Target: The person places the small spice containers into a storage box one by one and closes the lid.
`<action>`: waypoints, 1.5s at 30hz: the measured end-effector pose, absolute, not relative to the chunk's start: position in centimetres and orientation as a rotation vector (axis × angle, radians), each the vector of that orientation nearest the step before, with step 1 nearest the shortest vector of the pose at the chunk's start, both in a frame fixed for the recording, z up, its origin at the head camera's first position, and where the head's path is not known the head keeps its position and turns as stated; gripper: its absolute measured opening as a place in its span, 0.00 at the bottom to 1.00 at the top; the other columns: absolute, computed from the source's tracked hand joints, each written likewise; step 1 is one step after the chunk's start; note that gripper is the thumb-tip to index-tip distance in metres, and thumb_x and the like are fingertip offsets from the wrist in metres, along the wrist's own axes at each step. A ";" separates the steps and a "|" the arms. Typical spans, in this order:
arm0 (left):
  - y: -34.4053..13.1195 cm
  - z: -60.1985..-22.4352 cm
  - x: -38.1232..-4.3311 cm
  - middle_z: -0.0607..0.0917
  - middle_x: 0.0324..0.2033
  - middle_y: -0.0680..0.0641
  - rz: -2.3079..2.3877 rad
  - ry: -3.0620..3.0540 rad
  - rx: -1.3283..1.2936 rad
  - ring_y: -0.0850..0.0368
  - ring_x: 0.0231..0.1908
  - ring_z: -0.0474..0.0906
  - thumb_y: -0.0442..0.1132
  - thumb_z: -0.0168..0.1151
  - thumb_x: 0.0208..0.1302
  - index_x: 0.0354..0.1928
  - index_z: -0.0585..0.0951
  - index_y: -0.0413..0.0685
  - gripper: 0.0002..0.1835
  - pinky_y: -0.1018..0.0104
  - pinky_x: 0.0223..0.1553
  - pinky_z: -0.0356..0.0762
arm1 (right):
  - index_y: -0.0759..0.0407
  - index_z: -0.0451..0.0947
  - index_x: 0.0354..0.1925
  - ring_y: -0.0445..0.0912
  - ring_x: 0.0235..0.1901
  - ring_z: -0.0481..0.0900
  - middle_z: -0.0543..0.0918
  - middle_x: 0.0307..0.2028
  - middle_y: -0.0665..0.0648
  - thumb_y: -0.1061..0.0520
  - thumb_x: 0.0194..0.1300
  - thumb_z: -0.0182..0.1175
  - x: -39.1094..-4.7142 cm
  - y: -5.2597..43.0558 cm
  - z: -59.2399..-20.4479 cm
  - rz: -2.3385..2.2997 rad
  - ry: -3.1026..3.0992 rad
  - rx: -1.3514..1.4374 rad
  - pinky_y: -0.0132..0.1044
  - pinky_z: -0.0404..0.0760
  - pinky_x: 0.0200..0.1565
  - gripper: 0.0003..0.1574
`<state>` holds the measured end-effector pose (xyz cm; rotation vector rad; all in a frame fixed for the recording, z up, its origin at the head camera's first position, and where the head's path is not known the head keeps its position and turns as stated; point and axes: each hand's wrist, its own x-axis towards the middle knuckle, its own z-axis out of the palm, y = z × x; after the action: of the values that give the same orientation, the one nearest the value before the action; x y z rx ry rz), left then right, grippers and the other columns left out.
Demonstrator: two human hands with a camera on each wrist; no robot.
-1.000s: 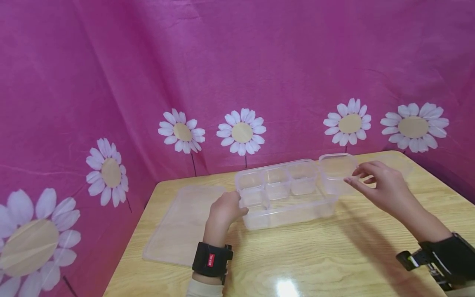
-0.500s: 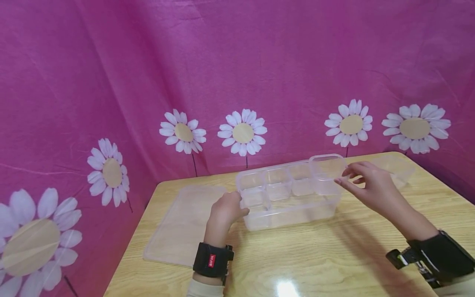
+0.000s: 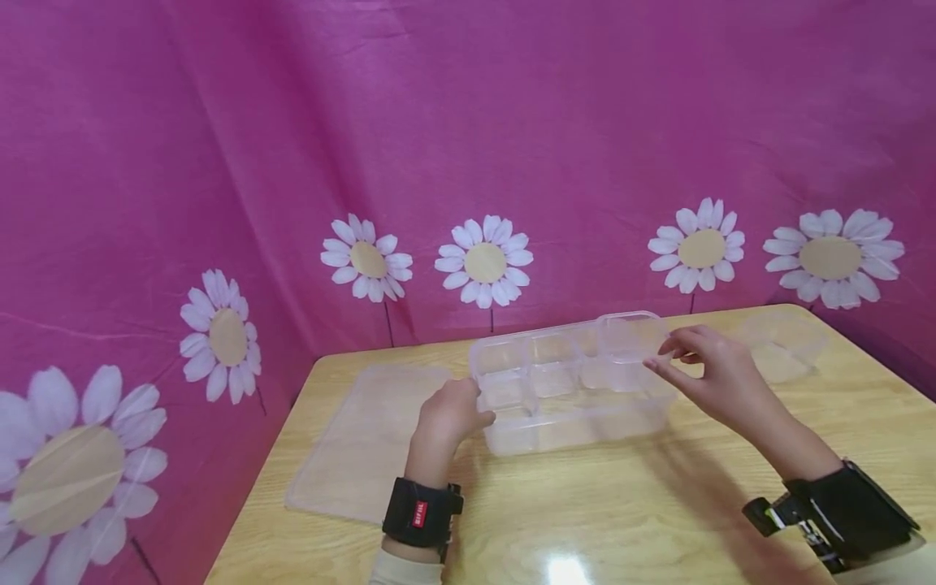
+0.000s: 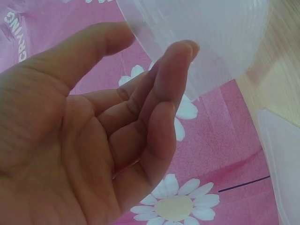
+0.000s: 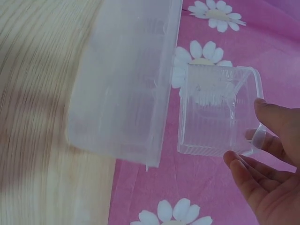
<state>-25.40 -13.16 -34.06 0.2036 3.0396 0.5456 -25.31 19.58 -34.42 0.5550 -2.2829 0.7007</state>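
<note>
Tabletop: pale wood grain, carrying the box and lid.
Box: clear, probably light plastic, fairly stiff along its rim; long thin walls may flex and slide if pushed, so the end walls look the best hold.
Lid: lies flat left of the box; likely thin and bendy, easiest lifted by an edge.
Left hand: fingers half curled, thumb and fingertips holding the box at its left end.
Right hand: thumb and fingers nearly closed, pinching the cup.
Cup: raised above the box's right end, apart from its rim in the right wrist view; probably very light, smooth and slightly slippery, liable to crack if squeezed hard.
Cup's lip: the sensible place for a gentle pinch.
</note>
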 end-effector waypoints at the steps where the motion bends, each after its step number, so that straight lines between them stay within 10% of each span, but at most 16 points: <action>1: -13.2 -34.1 -25.4 0.86 0.41 0.40 0.546 3.039 0.205 0.49 0.37 0.80 0.44 0.68 0.52 0.45 0.80 0.36 0.22 0.52 0.38 0.80 | 0.58 0.79 0.28 0.49 0.30 0.79 0.81 0.28 0.56 0.54 0.46 0.72 -25.4 19.4 -34.6 0.706 -2.281 0.558 0.53 0.84 0.32 0.13; 45: -13.2 -34.4 -25.5 0.85 0.34 0.42 0.527 3.057 0.217 0.53 0.30 0.74 0.44 0.69 0.51 0.42 0.80 0.35 0.21 0.54 0.34 0.78 | 0.59 0.79 0.29 0.46 0.31 0.79 0.82 0.31 0.56 0.55 0.49 0.70 -27.4 14.0 -37.5 0.896 -2.229 0.692 0.46 0.86 0.31 0.11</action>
<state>-25.50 -13.18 -34.38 0.2172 3.0571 0.5273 -27.37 14.04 -37.49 0.6925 -2.2295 0.8960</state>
